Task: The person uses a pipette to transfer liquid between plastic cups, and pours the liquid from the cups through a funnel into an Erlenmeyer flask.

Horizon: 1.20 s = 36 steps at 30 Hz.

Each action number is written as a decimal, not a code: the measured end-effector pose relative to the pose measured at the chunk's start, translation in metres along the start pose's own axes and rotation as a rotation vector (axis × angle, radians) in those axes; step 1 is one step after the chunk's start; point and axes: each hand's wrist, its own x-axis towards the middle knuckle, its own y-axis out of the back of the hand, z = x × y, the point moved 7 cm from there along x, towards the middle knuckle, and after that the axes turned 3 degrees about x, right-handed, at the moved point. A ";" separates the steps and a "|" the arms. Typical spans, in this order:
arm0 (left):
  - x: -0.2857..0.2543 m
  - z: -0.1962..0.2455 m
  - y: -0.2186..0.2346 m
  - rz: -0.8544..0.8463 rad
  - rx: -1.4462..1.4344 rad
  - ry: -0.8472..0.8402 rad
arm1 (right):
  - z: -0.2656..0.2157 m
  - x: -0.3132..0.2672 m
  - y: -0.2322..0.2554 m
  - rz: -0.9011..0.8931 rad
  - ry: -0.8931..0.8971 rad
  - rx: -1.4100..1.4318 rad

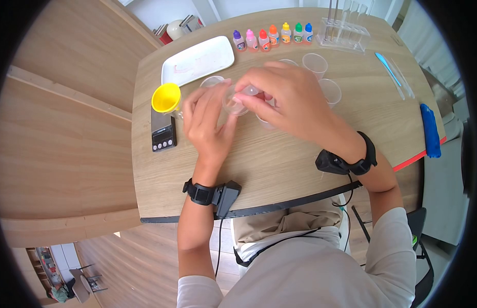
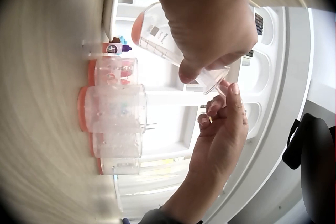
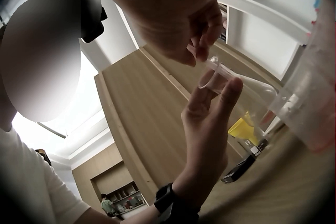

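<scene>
Clear conical flask (image 2: 157,35): held above the tabletop (image 1: 269,169), upper centre of frame, tilted, with pink liquid pooled in its base. Left hand (image 1: 205,115) gripped the neck, thumb and fingers curled round it; right hand (image 1: 287,92) pinched a small clear piece (image 1: 251,90), perhaps a dropper, at the mouth. Progress, as judged: liquid was already in the flask; work at the mouth was under way, the piece not yet released. Whether it was going in or coming out could not be told. Just beyond, clear plastic cups (image 1: 314,64) showed pinkish red at their bases, so likely partly prepared. Outward at left, a yellow funnel (image 1: 166,97) stood by the digital scale (image 1: 163,134). Top of frame: seven dropper bottles (image 1: 264,42), all capped; in the test tube rack (image 1: 343,38), no coloured contents could be made out.
</scene>
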 end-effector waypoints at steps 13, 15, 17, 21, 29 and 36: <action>-0.001 0.001 0.003 0.031 0.046 -0.035 | -0.015 -0.002 0.004 0.077 0.176 -0.078; -0.001 0.001 0.003 0.033 0.039 -0.036 | -0.015 -0.004 0.002 0.081 0.188 -0.118; -0.001 0.002 0.003 0.036 0.032 -0.038 | -0.015 -0.005 0.000 0.086 0.200 -0.158; 0.000 0.002 0.003 0.037 0.032 -0.047 | -0.012 -0.003 0.002 0.113 0.166 -0.064; -0.001 0.000 0.003 0.035 0.041 -0.041 | -0.006 -0.002 0.005 0.117 0.109 -0.042; 0.000 0.000 0.002 0.012 0.042 -0.026 | -0.002 -0.001 0.006 0.121 0.070 0.002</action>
